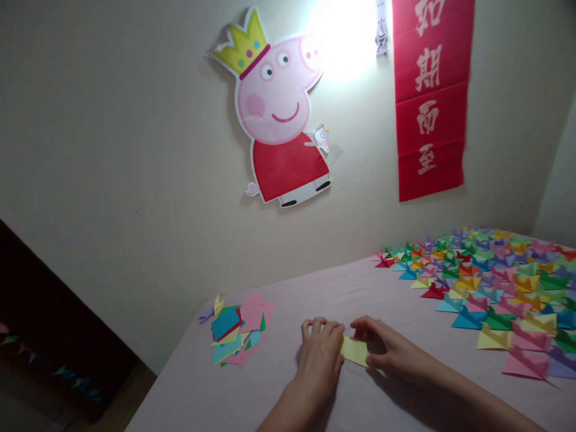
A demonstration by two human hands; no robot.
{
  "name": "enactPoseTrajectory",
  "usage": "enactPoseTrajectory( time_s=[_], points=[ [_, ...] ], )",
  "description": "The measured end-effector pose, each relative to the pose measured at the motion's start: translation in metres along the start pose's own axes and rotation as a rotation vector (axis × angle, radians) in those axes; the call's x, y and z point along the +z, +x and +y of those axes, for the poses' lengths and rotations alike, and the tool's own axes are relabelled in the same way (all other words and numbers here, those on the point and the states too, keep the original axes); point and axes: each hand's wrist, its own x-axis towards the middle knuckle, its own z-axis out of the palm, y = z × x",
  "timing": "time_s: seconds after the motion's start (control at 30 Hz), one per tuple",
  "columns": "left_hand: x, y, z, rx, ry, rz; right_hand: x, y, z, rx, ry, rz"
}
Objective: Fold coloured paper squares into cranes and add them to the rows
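A small folded piece of pale yellow paper (354,350) lies on the cloth-covered table between my two hands. My left hand (320,350) is over its left end, the fingers bent and the fingertips pressing at that edge. At the right end is my right hand (387,349), fingers curved and thumb touching the lower right corner of the paper. Parts of both paper ends are hidden by the fingers.
Loose coloured paper sheets (234,336) are piled on the left, beside a purple and yellow folded piece (212,309). Rows of folded paper cranes (490,300) cover the table's right side. Behind stands a wall with a cartoon pig cutout (288,162) and a red banner (429,132).
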Motion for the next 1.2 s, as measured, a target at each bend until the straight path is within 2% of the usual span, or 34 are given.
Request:
enactPoseTrajectory(
  time_s=[0.13, 0.33, 0.43, 0.7, 0.83, 0.93, 1.07, 1.2],
  points=[
    [-0.003, 0.004, 0.001, 0.059, 0.067, -0.006, -0.001, 0.001, -0.001, -0.01, 0.25, -0.067],
    [0.008, -0.005, 0.0, 0.135, 0.076, 0.145, -0.002, -0.004, -0.014, -0.066, 0.34, -0.187],
    [0.01, -0.014, -0.003, 0.175, 0.061, 0.188, -0.002, -0.008, -0.024, -0.124, 0.251, -0.219],
    [0.001, -0.038, -0.011, 0.185, -0.087, 0.188, 0.01, -0.015, -0.041, -0.23, 0.093, -0.254],
    [0.005, -0.046, -0.014, 0.118, -0.149, 0.212, 0.02, -0.023, -0.059, -0.301, 0.038, -0.233],
    [0.007, -0.051, -0.015, 0.07, -0.166, 0.215, 0.025, -0.027, -0.066, -0.307, 0.041, -0.281],
    [0.006, -0.058, -0.017, 0.043, -0.133, 0.19, 0.028, -0.028, -0.061, -0.309, -0.018, -0.288],
    [0.005, -0.066, -0.019, 0.021, -0.088, 0.156, 0.03, -0.022, -0.041, -0.3, -0.248, -0.212]
  ],
)
